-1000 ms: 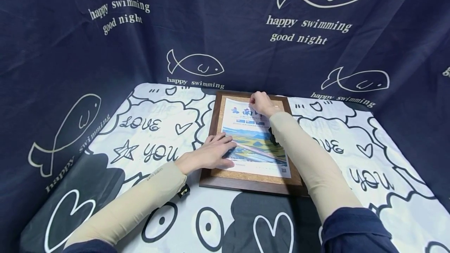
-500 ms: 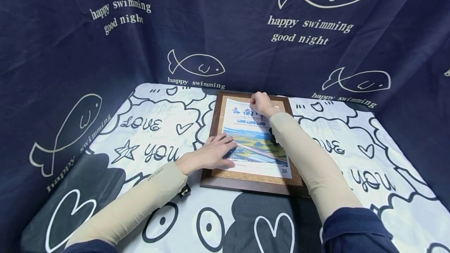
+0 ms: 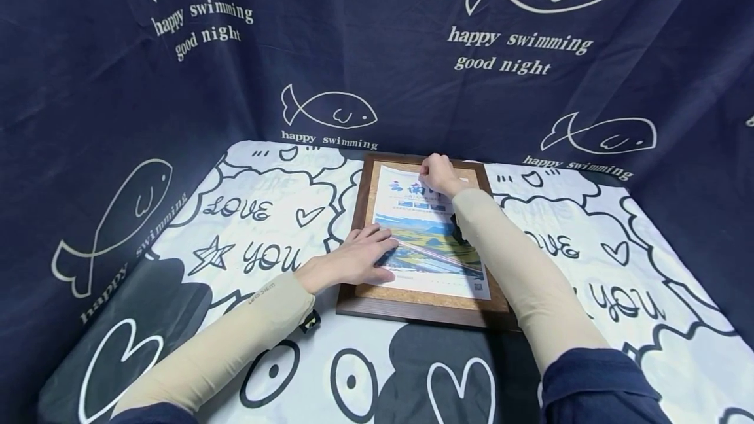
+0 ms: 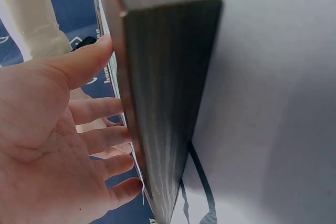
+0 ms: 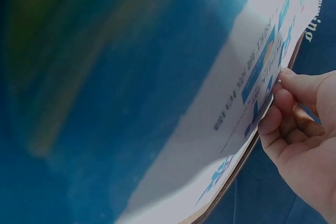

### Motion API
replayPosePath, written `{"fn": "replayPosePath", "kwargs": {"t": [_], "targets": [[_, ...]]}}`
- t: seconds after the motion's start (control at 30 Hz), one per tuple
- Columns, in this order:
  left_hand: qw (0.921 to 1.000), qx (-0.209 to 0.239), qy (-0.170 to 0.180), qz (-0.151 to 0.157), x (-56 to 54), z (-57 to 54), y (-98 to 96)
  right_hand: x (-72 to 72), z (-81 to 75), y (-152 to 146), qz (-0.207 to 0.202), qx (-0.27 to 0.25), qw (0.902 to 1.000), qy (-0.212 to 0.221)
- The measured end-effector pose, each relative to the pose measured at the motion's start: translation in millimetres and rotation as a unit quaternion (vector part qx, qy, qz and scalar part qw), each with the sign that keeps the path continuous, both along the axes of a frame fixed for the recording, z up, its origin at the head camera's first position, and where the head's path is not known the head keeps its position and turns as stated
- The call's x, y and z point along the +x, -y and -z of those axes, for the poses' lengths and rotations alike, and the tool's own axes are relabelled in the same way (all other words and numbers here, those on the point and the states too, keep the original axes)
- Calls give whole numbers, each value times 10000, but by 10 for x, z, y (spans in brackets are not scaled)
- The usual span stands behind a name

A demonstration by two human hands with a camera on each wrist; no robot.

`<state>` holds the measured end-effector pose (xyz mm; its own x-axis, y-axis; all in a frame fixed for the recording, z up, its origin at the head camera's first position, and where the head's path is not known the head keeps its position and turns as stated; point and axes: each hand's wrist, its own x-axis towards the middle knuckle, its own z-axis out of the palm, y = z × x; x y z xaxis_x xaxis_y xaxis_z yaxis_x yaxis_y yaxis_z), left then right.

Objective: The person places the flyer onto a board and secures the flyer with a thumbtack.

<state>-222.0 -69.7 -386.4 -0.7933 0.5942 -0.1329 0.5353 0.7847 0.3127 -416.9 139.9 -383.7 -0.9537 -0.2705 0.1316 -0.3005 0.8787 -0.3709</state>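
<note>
The poster [image 3: 427,234] lies face up on the cork [image 3: 412,296] of a brown frame [image 3: 412,314] on the cloth-covered tabletop [image 3: 271,228]. Its long axis runs away from the person, title end toward the curtain [image 3: 400,31]. The left grip [image 3: 356,259] rests spread over its left edge; the right grip [image 3: 438,174] curls its fingertips together at the title, whether pinching anything I cannot tell.

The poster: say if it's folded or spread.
Spread: in the head view, the poster lies face up on the tan board, with no fold showing. The right hand hides part of its top.
</note>
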Motion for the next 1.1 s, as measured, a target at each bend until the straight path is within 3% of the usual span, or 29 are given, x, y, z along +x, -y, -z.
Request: {"fn": "replayPosePath", "kwargs": {"t": [1.1], "targets": [[10000,25,91,34,2,-11,4,-10,-44,-2,250,-344,9974,587]]}}
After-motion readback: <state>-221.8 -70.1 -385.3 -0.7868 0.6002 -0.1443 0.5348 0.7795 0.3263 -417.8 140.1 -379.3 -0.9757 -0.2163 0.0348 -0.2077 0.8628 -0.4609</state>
